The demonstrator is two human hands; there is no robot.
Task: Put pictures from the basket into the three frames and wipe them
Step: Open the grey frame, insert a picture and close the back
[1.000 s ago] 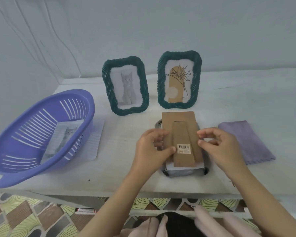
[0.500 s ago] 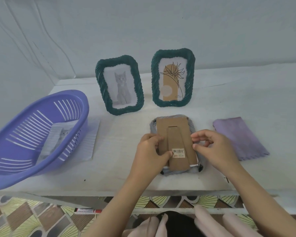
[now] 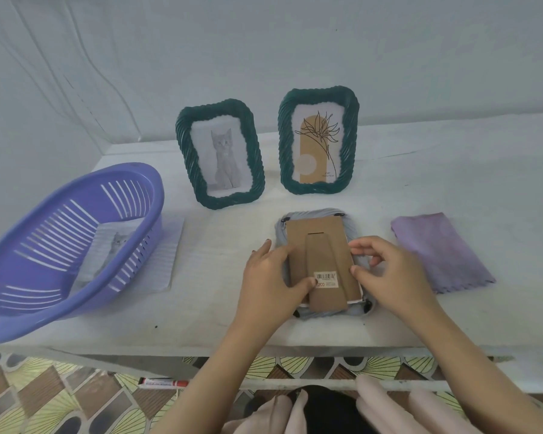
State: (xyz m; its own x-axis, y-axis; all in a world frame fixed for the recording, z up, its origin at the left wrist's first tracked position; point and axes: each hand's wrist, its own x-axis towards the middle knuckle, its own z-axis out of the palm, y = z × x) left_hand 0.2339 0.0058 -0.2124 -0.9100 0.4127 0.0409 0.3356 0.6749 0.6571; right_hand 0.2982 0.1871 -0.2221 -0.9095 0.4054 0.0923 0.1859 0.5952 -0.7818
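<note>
A grey frame (image 3: pixel 314 213) lies face down near the table's front edge, its brown cardboard back (image 3: pixel 317 242) with a barcode sticker on top. My left hand (image 3: pixel 270 277) presses the back's left side, thumb by the sticker. My right hand (image 3: pixel 386 270) pinches its right edge. Two green frames stand behind: one (image 3: pixel 185 151) holds a cat picture, the other (image 3: pixel 353 126) a plant drawing. The purple basket (image 3: pixel 38 308) at left holds a cat picture (image 3: pixel 113 249). A purple cloth (image 3: pixel 442 252) lies to the right.
A paper sheet (image 3: pixel 170 252) lies under the basket's right side. The white table (image 3: pixel 452 183) meets a wall behind the frames. A marker (image 3: pixel 163 383) lies on the patterned floor below the table edge.
The cardboard back has been slid down and settled flatter into the grey frame. Both hands shifted with it and stay on its sides.
</note>
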